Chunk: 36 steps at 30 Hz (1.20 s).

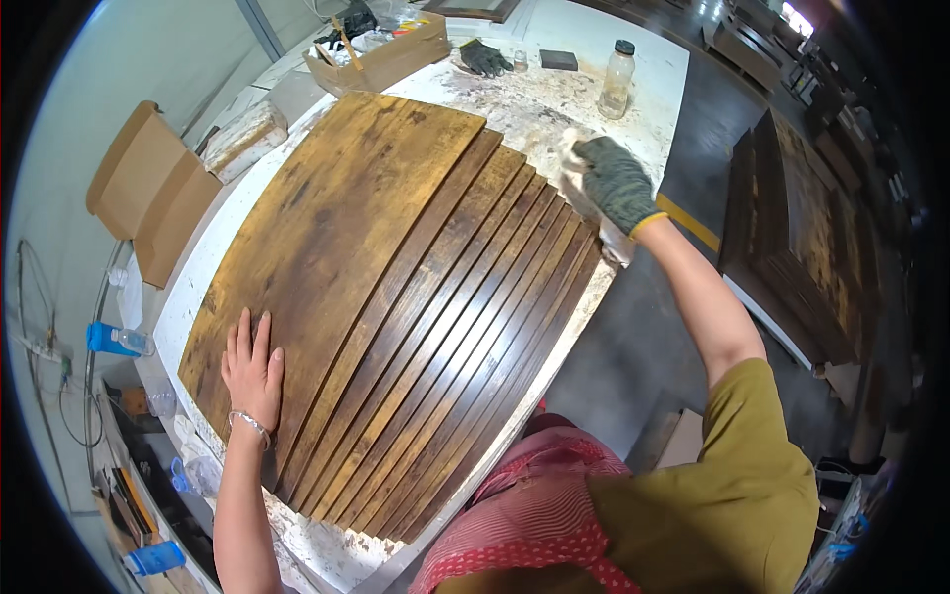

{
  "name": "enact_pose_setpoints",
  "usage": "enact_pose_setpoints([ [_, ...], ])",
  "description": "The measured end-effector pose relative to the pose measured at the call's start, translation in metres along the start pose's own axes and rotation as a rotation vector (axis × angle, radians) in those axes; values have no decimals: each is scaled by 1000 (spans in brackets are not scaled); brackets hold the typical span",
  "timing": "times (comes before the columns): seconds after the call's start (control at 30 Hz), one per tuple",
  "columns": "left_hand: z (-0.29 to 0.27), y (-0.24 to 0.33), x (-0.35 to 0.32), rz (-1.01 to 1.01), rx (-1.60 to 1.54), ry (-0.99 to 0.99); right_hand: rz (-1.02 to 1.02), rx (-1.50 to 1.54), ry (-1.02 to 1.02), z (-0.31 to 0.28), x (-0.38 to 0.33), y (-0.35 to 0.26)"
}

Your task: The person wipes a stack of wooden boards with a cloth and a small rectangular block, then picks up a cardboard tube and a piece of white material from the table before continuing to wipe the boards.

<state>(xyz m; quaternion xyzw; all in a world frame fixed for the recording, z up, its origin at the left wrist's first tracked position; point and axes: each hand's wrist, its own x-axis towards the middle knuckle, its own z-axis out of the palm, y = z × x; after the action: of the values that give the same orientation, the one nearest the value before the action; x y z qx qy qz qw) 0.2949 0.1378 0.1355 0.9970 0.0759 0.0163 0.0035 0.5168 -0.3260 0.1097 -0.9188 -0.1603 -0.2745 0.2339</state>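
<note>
In the head view, I am leaning over a white table (661,74) whose top is stained and spattered, with a fanned stack of boards (475,297) lying across it. The stack is spreading toward my right in narrow steps, its brown, glossy edges catching the light. The top board (336,198) is lying with its broad, mottled face up.

My bare left hand (255,368) is resting palm down on the near left part of that board, fingers straight and a little spread, holding nothing. A bracelet (249,427) is circling my wrist. My right hand (617,184), in a dark glove with a yellow cuff, is closing around a crumpled white cloth (574,161) just beyond the far right corner of the stack; I cannot tell how the hidden fingertips are sitting.

Farther back, a lidded glass jar (616,84) is standing upright, with a dark block (558,60), a small glass container (521,61) and a loose dark glove (485,57) lined up to its left. A cardboard box (404,61) is holding mixed items beside them. On my left, an open carton (148,188) is tilting near the table's edge. Across the floor on my right, another pile of boards (792,257) is standing well apart.
</note>
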Motion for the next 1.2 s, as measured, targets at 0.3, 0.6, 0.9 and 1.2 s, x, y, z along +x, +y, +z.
enact_pose_setpoints([
  [0.3, 9, -7, 0, 15, 0, 27, -290, 393, -247, 23, -153, -176],
  [0.6, 17, -9, 6, 37, 56, 134, -382, 120, -180, -1, -134, -178],
  [0.9, 15, -7, 7, 6, -2, 85, -870, 356, -314, -1, -249, -391],
  [1.2, 13, -11, -1, 7, -62, 58, -589, 340, -404, 6, -208, -328],
])
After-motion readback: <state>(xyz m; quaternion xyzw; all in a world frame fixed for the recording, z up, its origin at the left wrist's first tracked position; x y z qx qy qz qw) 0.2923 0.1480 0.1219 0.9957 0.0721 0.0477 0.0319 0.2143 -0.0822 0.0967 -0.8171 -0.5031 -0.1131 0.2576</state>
